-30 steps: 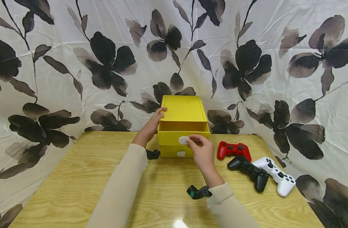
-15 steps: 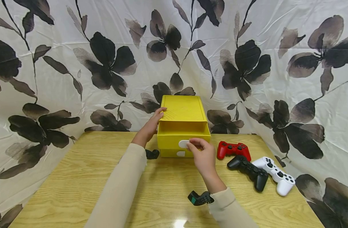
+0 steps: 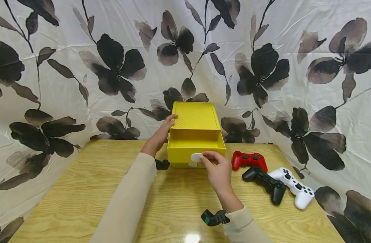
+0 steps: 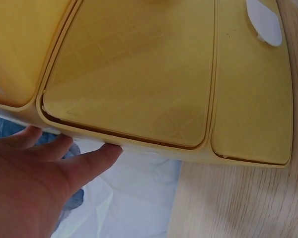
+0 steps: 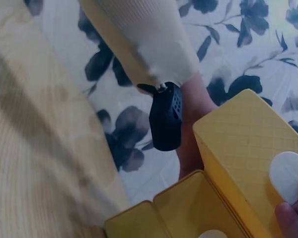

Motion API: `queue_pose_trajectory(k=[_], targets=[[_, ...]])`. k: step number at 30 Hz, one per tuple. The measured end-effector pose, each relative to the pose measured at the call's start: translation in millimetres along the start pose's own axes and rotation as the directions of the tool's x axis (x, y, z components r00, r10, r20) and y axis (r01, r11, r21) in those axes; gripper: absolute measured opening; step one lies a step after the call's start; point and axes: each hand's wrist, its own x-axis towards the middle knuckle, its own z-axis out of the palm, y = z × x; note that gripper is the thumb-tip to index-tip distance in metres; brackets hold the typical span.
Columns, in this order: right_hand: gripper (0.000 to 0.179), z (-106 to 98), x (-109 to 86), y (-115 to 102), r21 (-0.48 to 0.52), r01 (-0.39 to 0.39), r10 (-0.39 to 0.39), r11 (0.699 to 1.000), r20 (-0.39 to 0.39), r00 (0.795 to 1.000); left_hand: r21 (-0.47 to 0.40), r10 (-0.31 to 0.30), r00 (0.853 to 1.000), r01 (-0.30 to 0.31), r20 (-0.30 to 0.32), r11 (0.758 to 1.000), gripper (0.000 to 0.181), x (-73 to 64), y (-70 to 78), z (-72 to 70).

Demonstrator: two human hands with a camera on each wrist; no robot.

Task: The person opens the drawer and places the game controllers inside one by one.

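Note:
A yellow drawer box [image 3: 195, 115] stands at the back of the table. Its top drawer [image 3: 178, 155] is pulled out, and the part of its inside that shows holds nothing. My right hand [image 3: 219, 170] pinches the white handle [image 3: 195, 157] on that drawer's front; in the right wrist view only the fingertips [image 5: 289, 220] show beside the knob. My left hand [image 3: 159, 136] rests against the left side of the box, fingers extended along it. In the left wrist view those fingers [image 4: 94, 163] touch the side edge, near closed lower fronts [image 4: 134, 74].
To the right of the box lie a red game controller [image 3: 249, 160], a black one [image 3: 266, 182] and a white one [image 3: 293, 187]. The wooden table [image 3: 106, 189] ends at a floral cloth [image 3: 118, 20] behind the box.
The top drawer has slid further out toward me, with my right hand moving along on its handle. More of the drawer's inside shows. My left hand has stayed on the box's side.

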Motion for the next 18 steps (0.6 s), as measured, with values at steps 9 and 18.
queue_pose_trajectory(k=[9,18], targets=[[0.016,-1,-5.9,-2,-0.002,-0.024,0.024,1.000,-0.003,1.000,0.015,-0.002,1.000,0.002,0.002,1.000,0.042,-0.7,1.7,-0.3],[0.016,-5,-8.8,3,0.008,-0.003,0.003,1.000,0.009,1.000,0.024,-0.012,1.000,0.012,-0.028,1.000,0.040,9.5,-10.4,-1.6]])
